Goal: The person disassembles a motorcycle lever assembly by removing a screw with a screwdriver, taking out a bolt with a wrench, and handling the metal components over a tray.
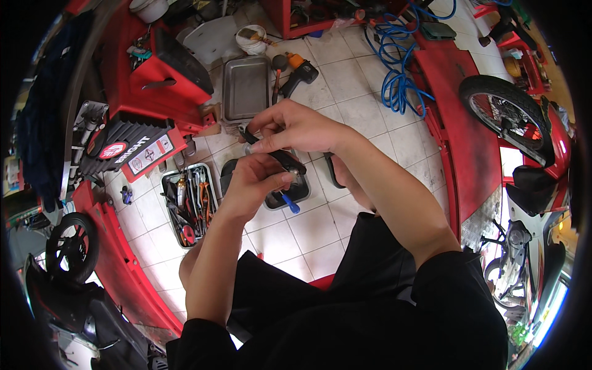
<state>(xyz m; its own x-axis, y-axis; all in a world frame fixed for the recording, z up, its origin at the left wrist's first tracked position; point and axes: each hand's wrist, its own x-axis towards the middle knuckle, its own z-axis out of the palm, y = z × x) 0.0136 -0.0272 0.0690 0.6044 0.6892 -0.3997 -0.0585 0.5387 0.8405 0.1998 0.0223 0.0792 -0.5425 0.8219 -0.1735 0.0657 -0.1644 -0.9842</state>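
Both my hands are raised over the floor around a dark, curved, elongated part [287, 161], whose exact kind I cannot make out. My left hand [250, 180] has its fingers closed round the part's lower end. Higher up, my right hand [295, 128] pinches its other end, near a small greyish piece [247, 149] at the fingertips. My fingers cover much of the part. Beneath the hands sits a dark tray [303, 198], partly hidden, with a blue-handled tool [290, 203] lying over its edge.
Left of my hands lies a tray of pliers and other hand tools [192, 203]. Ahead are a metal pan [246, 89], a mallet [279, 63] and a black-and-yellow power tool [301, 77]. A blue hose [401, 92] coils right, near a red lift platform [459, 123] and motorcycle wheel [507, 114].
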